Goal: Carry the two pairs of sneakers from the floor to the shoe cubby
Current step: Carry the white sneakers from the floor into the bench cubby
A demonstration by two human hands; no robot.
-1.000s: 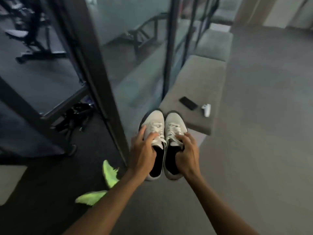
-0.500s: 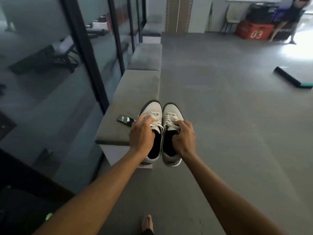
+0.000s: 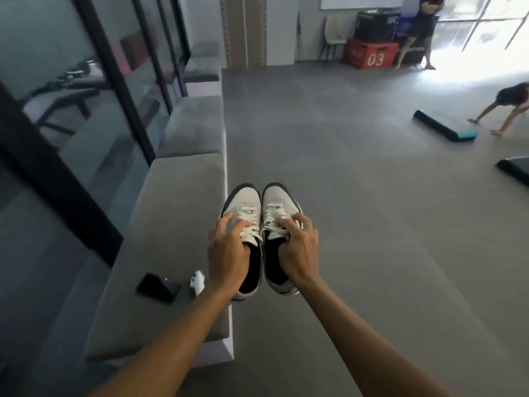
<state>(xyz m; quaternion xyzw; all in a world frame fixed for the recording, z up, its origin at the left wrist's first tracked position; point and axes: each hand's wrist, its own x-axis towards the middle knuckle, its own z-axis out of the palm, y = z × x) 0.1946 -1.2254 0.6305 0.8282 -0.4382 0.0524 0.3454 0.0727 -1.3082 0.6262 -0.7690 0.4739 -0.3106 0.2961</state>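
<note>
I hold a pair of white sneakers with dark trim in the air in front of me, toes pointing away. My left hand [image 3: 227,250] grips the left sneaker [image 3: 243,204] at its laces and tongue. My right hand [image 3: 299,247] grips the right sneaker [image 3: 279,202] the same way. The two shoes are side by side and almost touching, above the right edge of a grey cushioned bench [image 3: 171,213]. No shoe cubby and no second pair of sneakers are in view.
A black phone [image 3: 159,287] and a small white case [image 3: 197,282] lie on the bench. A glass wall with black frames [image 3: 114,81] runs along the left. Grey floor stretches ahead; a red box [image 3: 370,54], rolled mats [image 3: 440,128] and two people are at the far right.
My view has swung to the right and forward along the bench. The green sneakers on the floor have dropped out of view. My hands keep the same grip on the white pair.
</note>
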